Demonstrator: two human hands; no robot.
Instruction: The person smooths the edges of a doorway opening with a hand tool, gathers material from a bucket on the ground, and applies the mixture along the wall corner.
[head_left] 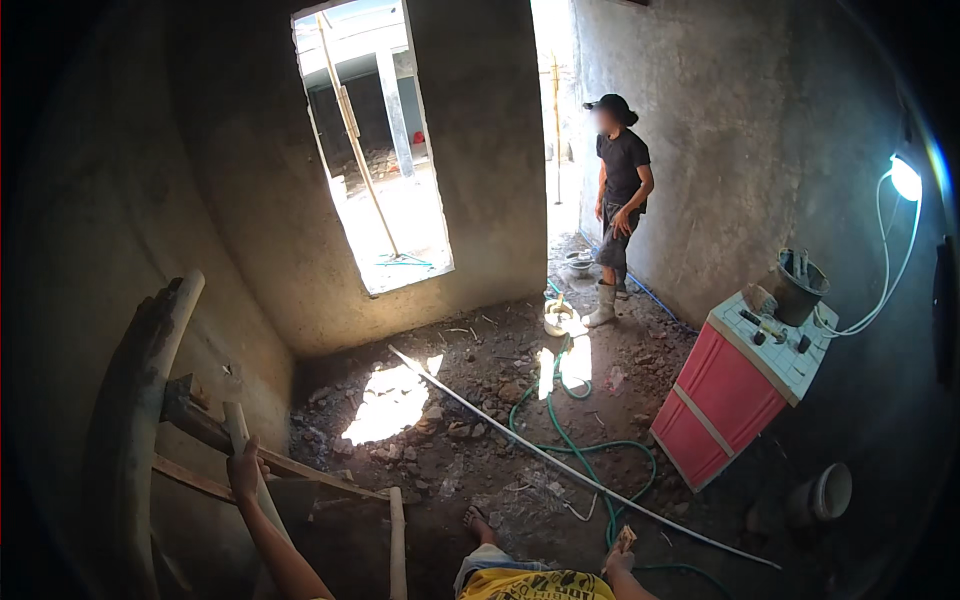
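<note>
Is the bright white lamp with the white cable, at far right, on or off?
On: the white lamp glows bluish-white, glaring against the dark grey plaster wall.

The place is a room of a building which seems to be under construction or renovation. The walls (pixel 690 130) have rough grey plaster, and the window opening (pixel 415 235) is a raw hole toward a bright outdoor area. Over the dark earth floor (pixel 592 472) many broken stones (pixel 432 412) are scattered, and a green hose (pixel 562 428) lies among the dirt. Buckets (pixel 559 320) are placed around, a lit lamp (pixel 906 178) has loose white cable (pixel 884 285), and rough poles (pixel 236 418) form a simple frame. One person (pixel 622 170) wears high boots (pixel 602 305).
</note>
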